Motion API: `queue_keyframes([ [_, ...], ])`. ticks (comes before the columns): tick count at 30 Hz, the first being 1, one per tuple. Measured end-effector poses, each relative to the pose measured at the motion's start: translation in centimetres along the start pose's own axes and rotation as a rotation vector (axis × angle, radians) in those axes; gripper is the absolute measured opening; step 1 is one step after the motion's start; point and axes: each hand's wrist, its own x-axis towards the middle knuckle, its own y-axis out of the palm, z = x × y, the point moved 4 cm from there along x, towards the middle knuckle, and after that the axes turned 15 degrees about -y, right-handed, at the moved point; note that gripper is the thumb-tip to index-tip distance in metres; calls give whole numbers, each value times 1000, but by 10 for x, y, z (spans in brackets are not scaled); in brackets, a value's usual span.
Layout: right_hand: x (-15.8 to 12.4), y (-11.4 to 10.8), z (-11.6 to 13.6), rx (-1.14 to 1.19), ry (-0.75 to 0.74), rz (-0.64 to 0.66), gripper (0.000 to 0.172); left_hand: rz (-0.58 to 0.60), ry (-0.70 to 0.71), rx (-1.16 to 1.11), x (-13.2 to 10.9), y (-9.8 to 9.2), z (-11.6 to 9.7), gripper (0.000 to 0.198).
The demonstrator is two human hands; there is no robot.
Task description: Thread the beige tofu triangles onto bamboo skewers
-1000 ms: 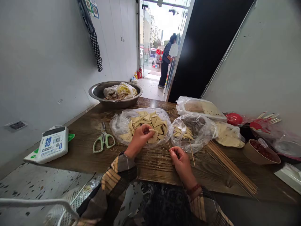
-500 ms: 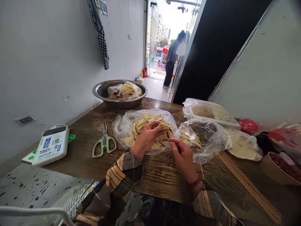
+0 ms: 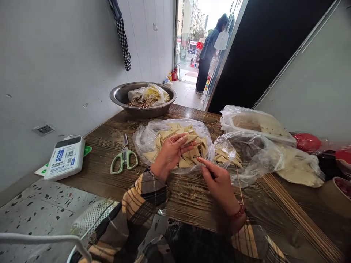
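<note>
My left hand [image 3: 170,155] is closed on a flat, pale beige triangular food piece [image 3: 191,138], its fingers beneath and thumb on top. My right hand [image 3: 219,182] pinches a thin wooden skewer [image 3: 193,147] between thumb and forefinger, its tip close to the triangle. Whether the tip enters the piece I cannot tell. Under both hands, a clear plastic bag [image 3: 142,140] lies spread open with many similar triangles [image 3: 189,160] on it. A second clear bag [image 3: 253,155] with more triangles is at the right. Another thin stick [image 3: 239,184] runs beside my right wrist.
Green-handled scissors [image 3: 124,157] and a white device [image 3: 65,159] lie left on the wooden table [image 3: 189,199]. Behind stands a metal basin [image 3: 117,98] with bagged skewers. A skewer bundle [image 3: 298,215], a bagged tray [image 3: 252,124] and a bowl [image 3: 336,199] are right. A person [image 3: 207,54] stands by the door.
My view has shifted slightly, so the table things sit a bit higher and most lie further right. My left fingers have straightened under the triangle, and my right hand has drawn slightly away from it.
</note>
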Motion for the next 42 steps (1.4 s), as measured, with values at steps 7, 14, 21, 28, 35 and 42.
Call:
queue_keyframes([
  [7, 1, -1, -1, 8, -8, -7, 33, -26, -20, -2, 1, -4, 1, 12],
  [14, 3, 0, 0, -22, -32, -8, 31, -18, -47, -4, 2, -4, 3, 12],
  [21, 2, 0, 1, -33, -49, 7, 33, -2, -56, -27, 0, -2, 3, 11],
  [28, 2, 0, -1, -39, -59, 11, 32, 9, -55, -16, 0, -1, 2, 12],
  [35, 2, 0, -3, -51, -39, 24, 33, 3, -17, 38, -1, 0, 3, 21],
  [42, 1, 1, -5, -41, -31, 16, 32, -5, 27, 80, -1, 3, 5, 28],
])
